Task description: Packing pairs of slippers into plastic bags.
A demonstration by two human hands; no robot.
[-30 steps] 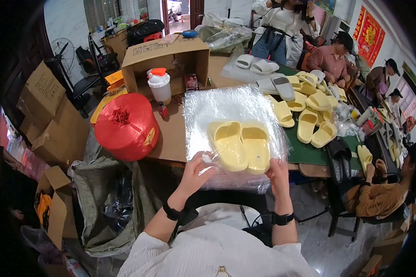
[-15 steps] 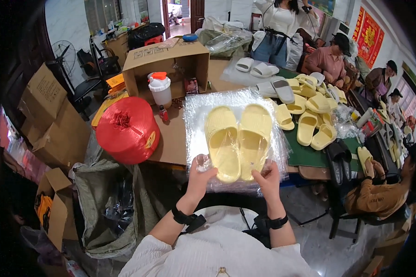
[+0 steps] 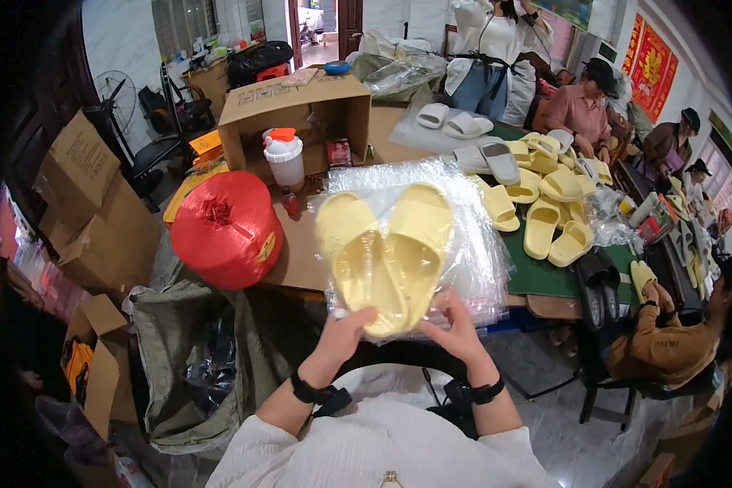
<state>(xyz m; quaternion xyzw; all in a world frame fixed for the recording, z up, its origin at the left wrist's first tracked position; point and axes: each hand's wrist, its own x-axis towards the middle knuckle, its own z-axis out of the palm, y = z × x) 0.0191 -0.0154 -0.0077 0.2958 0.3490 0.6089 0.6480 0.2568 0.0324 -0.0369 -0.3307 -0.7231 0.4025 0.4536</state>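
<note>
A pair of pale yellow slide slippers (image 3: 419, 228) lies inside a clear plastic bag (image 3: 380, 202), held above a stack of clear plastic bags (image 3: 481, 272). The slippers' heel ends point toward me and come close together, while their strap ends spread apart. My left hand (image 3: 343, 337) is closed on the bagged slippers at the left heel, thumb on top. My right hand (image 3: 457, 332) pinches the bag beside the right heel, thumb near the slipper's edge. The fingers under the bag are partly hidden.
Left of the bags are a red twine roll (image 3: 226, 232), a bottle (image 3: 285, 161) and an open carton (image 3: 301, 96). Loose yellow slippers (image 3: 561, 185) lie on the green mat (image 3: 529, 272). A sack (image 3: 183, 366) stands below left; co-workers (image 3: 577, 114) sit at right.
The bagged slippers have shifted left and slightly toward me, and their heel ends have drawn together. My left hand has moved slightly down; my right hand has moved left and down.
</note>
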